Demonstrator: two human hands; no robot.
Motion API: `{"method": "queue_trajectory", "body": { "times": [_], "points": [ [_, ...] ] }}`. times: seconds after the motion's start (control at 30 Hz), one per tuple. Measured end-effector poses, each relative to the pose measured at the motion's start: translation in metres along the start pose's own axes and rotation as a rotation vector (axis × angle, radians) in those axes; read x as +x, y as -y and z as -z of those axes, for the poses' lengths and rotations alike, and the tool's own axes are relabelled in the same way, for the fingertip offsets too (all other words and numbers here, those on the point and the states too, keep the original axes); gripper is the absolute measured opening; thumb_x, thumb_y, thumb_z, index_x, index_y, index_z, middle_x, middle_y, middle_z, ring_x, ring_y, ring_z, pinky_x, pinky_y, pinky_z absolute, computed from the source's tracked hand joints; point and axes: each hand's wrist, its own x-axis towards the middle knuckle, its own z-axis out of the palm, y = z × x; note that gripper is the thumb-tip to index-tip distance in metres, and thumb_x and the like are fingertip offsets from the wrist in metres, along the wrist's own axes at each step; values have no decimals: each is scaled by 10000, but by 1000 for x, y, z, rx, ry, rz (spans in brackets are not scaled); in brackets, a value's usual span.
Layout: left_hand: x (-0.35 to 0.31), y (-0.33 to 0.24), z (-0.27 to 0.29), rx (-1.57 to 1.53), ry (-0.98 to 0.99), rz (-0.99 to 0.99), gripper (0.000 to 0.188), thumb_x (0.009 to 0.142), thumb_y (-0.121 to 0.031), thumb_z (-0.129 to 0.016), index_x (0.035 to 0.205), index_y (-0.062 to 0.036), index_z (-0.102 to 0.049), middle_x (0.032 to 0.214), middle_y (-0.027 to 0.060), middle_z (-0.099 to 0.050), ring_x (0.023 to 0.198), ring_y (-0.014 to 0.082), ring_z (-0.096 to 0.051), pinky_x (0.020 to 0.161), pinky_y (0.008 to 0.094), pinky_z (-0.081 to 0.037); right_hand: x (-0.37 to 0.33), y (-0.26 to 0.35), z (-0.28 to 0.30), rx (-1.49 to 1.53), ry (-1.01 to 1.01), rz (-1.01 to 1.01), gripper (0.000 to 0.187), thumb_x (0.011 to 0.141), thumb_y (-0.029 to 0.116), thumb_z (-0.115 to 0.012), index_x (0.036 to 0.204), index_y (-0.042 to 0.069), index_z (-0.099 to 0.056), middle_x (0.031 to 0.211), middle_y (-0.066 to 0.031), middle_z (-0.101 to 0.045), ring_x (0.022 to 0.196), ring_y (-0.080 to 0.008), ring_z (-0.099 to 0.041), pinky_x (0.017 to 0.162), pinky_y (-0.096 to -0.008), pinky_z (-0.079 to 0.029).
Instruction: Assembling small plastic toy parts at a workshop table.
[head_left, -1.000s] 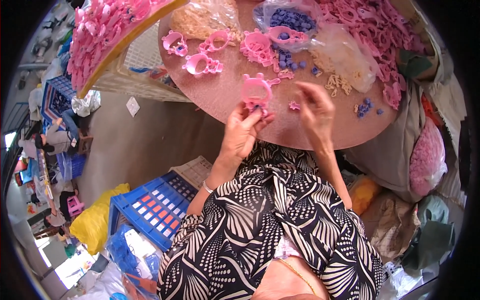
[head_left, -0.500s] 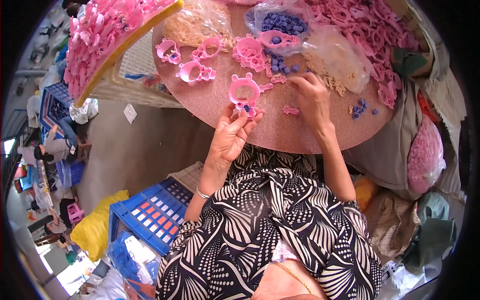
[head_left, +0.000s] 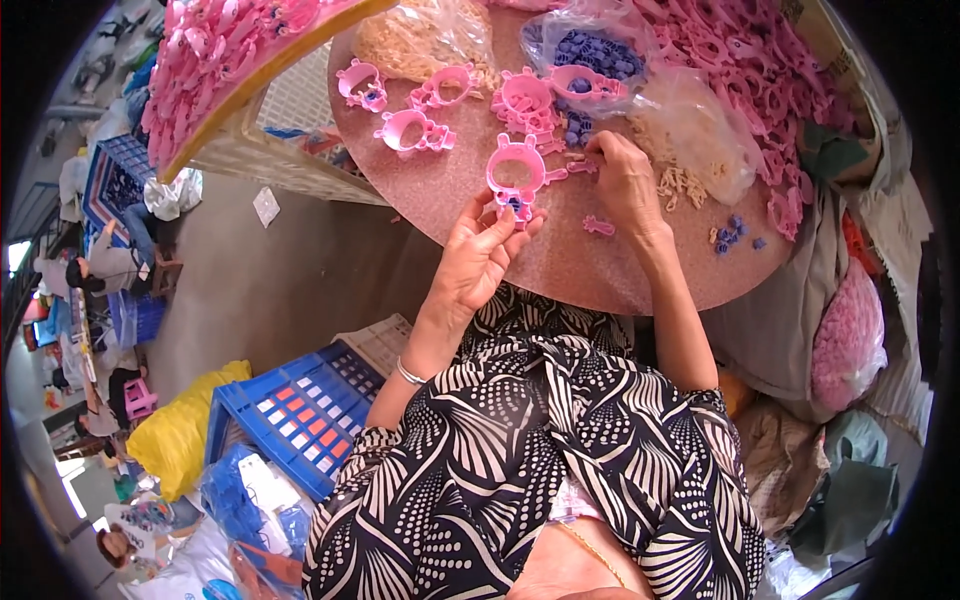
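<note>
My left hand (head_left: pixel 474 255) pinches the lower end of a pink plastic ring-shaped toy part (head_left: pixel 515 145) with two small ears. A small dark blue piece (head_left: pixel 516 205) sits in that end, by my thumb. To its right, my right hand (head_left: pixel 628 190) is over the table with its fingers bent together. Its fingertips are close to a small pink handle-like piece (head_left: pixel 580 167) and to loose blue pieces (head_left: pixel 577 130); what they hold, if anything, is hidden. Another small pink piece (head_left: pixel 598 226) lies below on the round pink table (head_left: pixel 560 265).
Several pink ring parts (head_left: pixel 405 130) lie at the table's far left. Behind are bags of beige pieces (head_left: pixel 415 40) and blue pieces (head_left: pixel 600 52), with a pink heap (head_left: pixel 740 70) at the right. A loaded crate (head_left: pixel 270 165) stands at left; a blue crate (head_left: pixel 285 420) is below.
The view has shifted, so the table appears slightly right and lower. My left hand still holds the pink ring part. My right hand remains by the small pieces, its fingers bent more closely together.
</note>
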Motion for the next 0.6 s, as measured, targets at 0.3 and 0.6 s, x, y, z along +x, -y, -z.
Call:
{"method": "queue_trajectory", "body": {
  "times": [0.3, 0.6],
  "points": [
    [7, 8, 1, -67, -17, -49, 402, 937, 40, -536, 1303, -37, -388, 1145, 118, -539, 1023, 224, -609, 973, 412, -533, 15, 29, -2, -396, 75, 263, 84, 808, 51, -535, 860, 28, -597, 851, -144, -595, 881, -321, -597, 761, -412, -496],
    [10, 8, 9, -122, 8, -15, 395, 928, 49, -545, 1284, -64, -415, 1123, 130, -571, 1022, 276, -624, 941, 442, -550, 18, 22, -3, -326, 144, 193, 84, 860, 18, -512, 886, 2, -590, 873, -171, -600, 829, -319, -644, 710, -403, -518]
  ]
}}
